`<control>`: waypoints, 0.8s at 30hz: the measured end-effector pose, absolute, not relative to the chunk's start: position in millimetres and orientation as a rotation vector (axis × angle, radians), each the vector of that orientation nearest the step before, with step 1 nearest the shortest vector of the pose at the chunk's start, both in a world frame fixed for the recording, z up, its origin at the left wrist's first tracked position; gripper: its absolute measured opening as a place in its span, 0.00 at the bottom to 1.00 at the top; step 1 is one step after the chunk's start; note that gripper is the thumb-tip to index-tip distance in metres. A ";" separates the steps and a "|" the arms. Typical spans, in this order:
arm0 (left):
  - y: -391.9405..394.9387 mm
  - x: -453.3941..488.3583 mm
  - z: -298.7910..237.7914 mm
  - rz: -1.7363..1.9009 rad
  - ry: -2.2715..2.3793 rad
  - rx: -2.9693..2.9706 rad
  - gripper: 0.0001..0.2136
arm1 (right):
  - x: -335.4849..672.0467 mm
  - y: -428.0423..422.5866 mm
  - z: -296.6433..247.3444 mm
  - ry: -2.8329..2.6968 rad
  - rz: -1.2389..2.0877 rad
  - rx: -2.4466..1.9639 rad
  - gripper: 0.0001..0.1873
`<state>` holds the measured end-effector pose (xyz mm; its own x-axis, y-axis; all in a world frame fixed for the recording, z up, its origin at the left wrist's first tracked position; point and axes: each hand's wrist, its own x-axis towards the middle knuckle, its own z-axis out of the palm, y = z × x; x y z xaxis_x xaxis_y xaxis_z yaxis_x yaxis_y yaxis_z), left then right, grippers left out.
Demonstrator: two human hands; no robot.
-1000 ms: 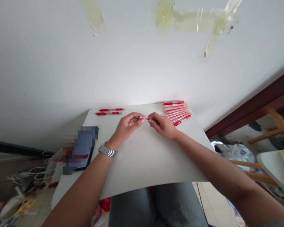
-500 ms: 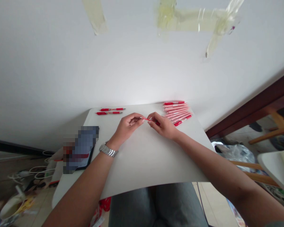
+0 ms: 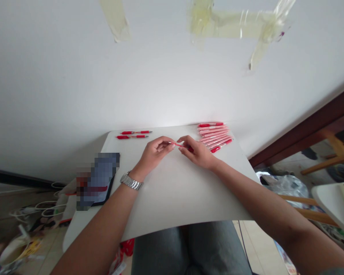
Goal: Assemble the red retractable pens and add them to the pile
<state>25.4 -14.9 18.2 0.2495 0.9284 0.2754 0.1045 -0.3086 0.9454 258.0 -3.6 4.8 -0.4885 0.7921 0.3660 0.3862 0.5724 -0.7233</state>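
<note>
Above the middle of the white table (image 3: 172, 191), my two hands meet at a thin red pen refill (image 3: 177, 144) with a silvery end. My left hand (image 3: 158, 149) pinches its left end between thumb and fingertips. My right hand (image 3: 199, 154) is curled at the other end, thumb below and index finger raised a little. Part of a red pen (image 3: 190, 149) shows inside the right hand; the fingers hide most of it. Beyond the right hand lies a row of several pink and red pens (image 3: 213, 133). Two red pens (image 3: 133, 136) lie side by side at the back left.
A phone (image 3: 103, 183), partly pixelated, rests at the table's left edge beside my left forearm. The white wall (image 3: 160, 84) rises directly behind the table. White cables (image 3: 46, 208) and clutter are on the left; a wooden chair (image 3: 318, 210) stands at right.
My right index finger has lifted slightly off the refill, opening a small gap above the thumb. My left hand and the pens on the table stay in place.
</note>
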 end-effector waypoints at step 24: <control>-6.8 20.8 11.4 1.391 1.016 1.468 0.18 | 258.4 0.4 1.4 -2.108 0.757 -0.949 0.11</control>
<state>20.8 -6.8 11.4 0.0508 0.9501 0.3076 0.0041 -0.3082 0.9513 258.4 0.4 1.4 -0.4912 0.7973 0.3508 0.3916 0.5619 -0.7286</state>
